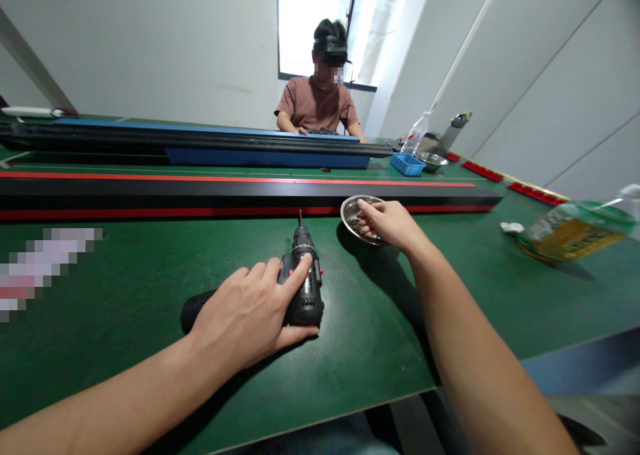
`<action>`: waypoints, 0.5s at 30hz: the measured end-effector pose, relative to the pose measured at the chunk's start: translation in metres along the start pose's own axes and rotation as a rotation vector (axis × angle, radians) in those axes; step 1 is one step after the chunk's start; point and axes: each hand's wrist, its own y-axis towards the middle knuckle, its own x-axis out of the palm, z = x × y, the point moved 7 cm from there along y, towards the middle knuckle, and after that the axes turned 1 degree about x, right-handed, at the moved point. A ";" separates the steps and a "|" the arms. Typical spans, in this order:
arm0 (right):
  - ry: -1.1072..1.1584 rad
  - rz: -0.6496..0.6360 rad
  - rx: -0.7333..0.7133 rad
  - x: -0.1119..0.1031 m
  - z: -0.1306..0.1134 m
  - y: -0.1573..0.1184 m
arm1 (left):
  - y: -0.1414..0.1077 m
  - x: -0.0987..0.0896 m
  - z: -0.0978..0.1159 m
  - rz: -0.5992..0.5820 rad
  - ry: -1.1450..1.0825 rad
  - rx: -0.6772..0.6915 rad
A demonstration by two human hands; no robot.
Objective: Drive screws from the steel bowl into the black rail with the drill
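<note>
A black cordless drill (306,293) lies on its side on the green table, its bit pointing away from me. My left hand (245,305) is closed around it, with the index finger along the body and the thumb at the rear end. Over a small round metal bowl (344,218) is my right hand (393,223), fingertips pinched together inside the rim. Small metal pieces, apparently screws, show in the bowl; whatever the fingers may hold is hidden. Just beyond the drill bit runs a long black bar (240,193) with red strips.
Further back, long black and blue profiles (270,156) span the green table (150,268). A co-worker (320,101) sits behind them. To the right are a blue basket (407,164), a clear bottle (417,131), another metal bowl (433,161) and a large plastic jar (575,231).
</note>
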 end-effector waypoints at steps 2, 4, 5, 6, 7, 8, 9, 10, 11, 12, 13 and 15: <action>-0.095 0.054 -0.020 -0.008 -0.003 -0.002 | -0.001 0.000 0.000 0.002 0.000 0.001; -0.242 0.125 -0.040 -0.016 -0.007 -0.004 | -0.001 0.000 0.000 0.002 0.000 0.001; -0.304 0.154 -0.046 -0.020 -0.008 -0.005 | -0.001 0.000 0.000 0.003 0.001 0.001; -0.349 0.172 -0.049 -0.023 -0.009 -0.006 | -0.001 0.000 0.000 0.004 0.003 -0.002; -0.378 0.180 -0.049 -0.024 -0.009 -0.006 | -0.001 0.000 0.000 0.004 0.004 -0.003; -0.396 0.182 -0.048 -0.025 -0.009 -0.007 | -0.001 -0.001 0.000 0.005 0.004 -0.004; -0.411 0.182 -0.048 -0.025 -0.010 -0.007 | -0.001 -0.001 0.000 0.005 0.003 -0.004; -0.424 0.182 -0.048 -0.026 -0.010 -0.008 | 0.000 -0.001 0.000 0.005 0.000 -0.003; -0.432 0.181 -0.049 -0.026 -0.010 -0.008 | 0.000 -0.001 0.000 0.004 -0.004 -0.001; -0.435 0.180 -0.048 -0.026 -0.009 -0.007 | 0.000 -0.001 0.000 0.003 -0.007 0.000; -0.430 0.179 -0.047 -0.026 -0.009 -0.007 | 0.000 -0.001 0.000 0.003 -0.010 0.000; -0.399 0.173 -0.046 -0.026 -0.007 -0.005 | 0.000 -0.001 0.000 0.007 -0.012 -0.004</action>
